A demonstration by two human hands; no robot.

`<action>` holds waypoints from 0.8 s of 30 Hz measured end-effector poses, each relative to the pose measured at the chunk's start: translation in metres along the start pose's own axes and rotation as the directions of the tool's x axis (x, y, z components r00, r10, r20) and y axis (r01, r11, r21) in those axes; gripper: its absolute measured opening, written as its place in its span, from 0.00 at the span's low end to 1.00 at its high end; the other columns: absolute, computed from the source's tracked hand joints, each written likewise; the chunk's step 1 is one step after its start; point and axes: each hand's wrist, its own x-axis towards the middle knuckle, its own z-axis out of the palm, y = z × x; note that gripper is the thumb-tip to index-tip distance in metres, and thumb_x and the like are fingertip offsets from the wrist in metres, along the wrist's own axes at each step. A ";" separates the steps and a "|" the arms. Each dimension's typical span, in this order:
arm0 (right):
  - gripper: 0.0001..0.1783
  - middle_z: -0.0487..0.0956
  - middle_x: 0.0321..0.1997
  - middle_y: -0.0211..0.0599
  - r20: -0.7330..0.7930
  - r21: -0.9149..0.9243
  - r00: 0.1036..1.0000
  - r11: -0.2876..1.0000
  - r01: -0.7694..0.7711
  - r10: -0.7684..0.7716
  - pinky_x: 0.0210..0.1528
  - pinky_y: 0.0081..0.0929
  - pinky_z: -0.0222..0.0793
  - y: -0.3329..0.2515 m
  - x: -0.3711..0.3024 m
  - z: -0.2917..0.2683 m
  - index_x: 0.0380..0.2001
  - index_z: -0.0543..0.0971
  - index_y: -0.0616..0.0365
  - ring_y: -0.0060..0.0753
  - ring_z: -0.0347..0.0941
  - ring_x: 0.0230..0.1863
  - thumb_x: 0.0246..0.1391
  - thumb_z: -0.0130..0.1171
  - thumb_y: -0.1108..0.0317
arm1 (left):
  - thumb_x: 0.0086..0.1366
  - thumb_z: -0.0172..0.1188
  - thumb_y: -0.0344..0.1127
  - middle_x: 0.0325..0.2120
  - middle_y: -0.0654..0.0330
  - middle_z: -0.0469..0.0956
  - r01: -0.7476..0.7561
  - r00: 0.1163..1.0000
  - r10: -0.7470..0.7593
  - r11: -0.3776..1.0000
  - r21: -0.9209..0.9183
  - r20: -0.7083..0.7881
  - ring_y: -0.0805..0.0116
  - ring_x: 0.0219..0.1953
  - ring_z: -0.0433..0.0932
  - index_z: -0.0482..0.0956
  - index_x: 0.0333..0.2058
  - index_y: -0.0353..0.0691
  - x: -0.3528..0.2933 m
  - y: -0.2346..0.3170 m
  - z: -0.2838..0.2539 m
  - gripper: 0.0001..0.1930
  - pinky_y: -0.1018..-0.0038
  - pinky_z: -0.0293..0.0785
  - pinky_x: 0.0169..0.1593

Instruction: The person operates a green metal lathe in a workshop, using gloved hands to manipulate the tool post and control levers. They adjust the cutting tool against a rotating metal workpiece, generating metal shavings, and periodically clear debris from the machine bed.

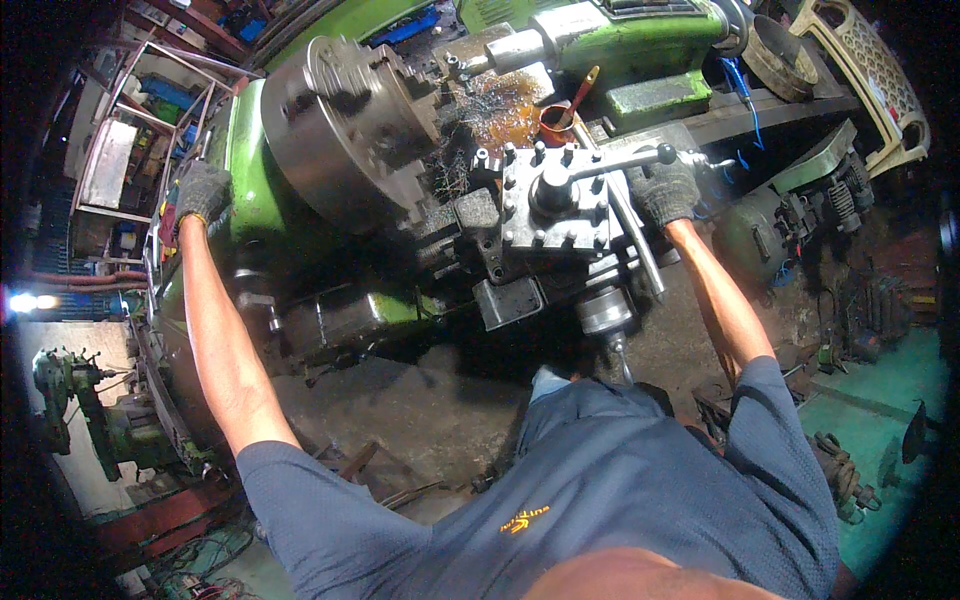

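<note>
Both hands wear dark grey knit gloves. Far out to the left, my left hand [205, 194] rests against the outer edge of a lathe's green headstock [242, 170]; its fingers blend into the dark and cannot be made out. My right hand [663, 190] is closed beside the square tool post [555, 205], just right of a slanting metal bar [632, 235]. What its fingers hold is hidden. A clamp lever [620, 163] with a dark knob reaches above that hand. Between my arms sits a large steel chuck [335, 140] with stepped jaws.
Curled metal chips [460, 165] lie beside the chuck. A reddish cup [556, 125] with a brush [585, 88] stands behind the tool post. The green tailstock [640, 45] is at the back. A handwheel hub [606, 312] sticks out toward me. A beige plastic stool [870, 80] stands far right.
</note>
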 end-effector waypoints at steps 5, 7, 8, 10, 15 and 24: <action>0.16 0.82 0.33 0.49 -0.014 -0.036 1.000 0.999 -0.014 0.014 0.43 0.52 0.72 -0.003 -0.002 -0.001 0.33 0.82 0.54 0.56 0.79 0.39 0.53 0.63 0.52 | 0.53 0.60 0.29 0.30 0.48 0.84 0.039 0.999 -0.039 0.999 0.008 -0.006 0.48 0.36 0.84 0.87 0.28 0.44 0.003 0.007 -0.007 0.07 0.56 0.80 0.41; 0.16 0.82 0.33 0.49 -0.024 -0.069 1.000 0.998 0.003 -0.005 0.43 0.52 0.72 0.002 -0.002 0.004 0.33 0.82 0.54 0.56 0.80 0.40 0.54 0.62 0.51 | 0.53 0.60 0.29 0.31 0.47 0.84 0.049 0.998 -0.049 0.999 -0.012 -0.032 0.48 0.37 0.84 0.87 0.29 0.44 0.003 0.007 -0.012 0.07 0.56 0.80 0.41; 0.16 0.82 0.33 0.49 -0.028 -0.084 0.999 0.996 0.014 -0.016 0.44 0.52 0.72 0.004 -0.001 0.006 0.33 0.82 0.54 0.56 0.80 0.40 0.54 0.62 0.51 | 0.54 0.60 0.29 0.32 0.47 0.84 0.045 0.998 -0.047 0.998 -0.031 -0.051 0.48 0.38 0.84 0.87 0.30 0.44 0.002 0.006 -0.012 0.07 0.56 0.80 0.42; 0.17 0.82 0.33 0.49 0.017 -0.051 1.000 0.999 -0.002 0.003 0.44 0.52 0.72 0.005 0.000 0.007 0.34 0.83 0.54 0.56 0.80 0.40 0.55 0.61 0.51 | 0.54 0.60 0.29 0.32 0.47 0.84 0.064 0.995 -0.070 0.995 -0.072 -0.077 0.48 0.38 0.84 0.87 0.30 0.44 -0.003 0.003 -0.006 0.07 0.56 0.79 0.42; 0.20 0.84 0.34 0.44 0.061 -0.124 0.998 0.992 0.029 -0.022 0.38 0.48 0.75 0.022 0.004 0.023 0.40 0.84 0.42 0.51 0.82 0.35 0.59 0.55 0.42 | 0.56 0.59 0.31 0.32 0.49 0.83 0.206 0.955 -0.236 0.963 -0.171 -0.181 0.48 0.39 0.82 0.86 0.31 0.44 -0.013 0.007 -0.010 0.07 0.54 0.77 0.43; 0.12 0.82 0.37 0.43 0.082 -0.176 0.991 0.977 0.122 -0.109 0.43 0.51 0.72 0.033 0.004 0.030 0.38 0.82 0.44 0.53 0.79 0.42 0.57 0.57 0.53 | 0.61 0.62 0.37 0.52 0.46 0.79 0.428 0.578 -0.692 0.709 -0.561 -0.433 0.46 0.52 0.78 0.80 0.52 0.39 -0.061 0.173 -0.109 0.20 0.53 0.73 0.56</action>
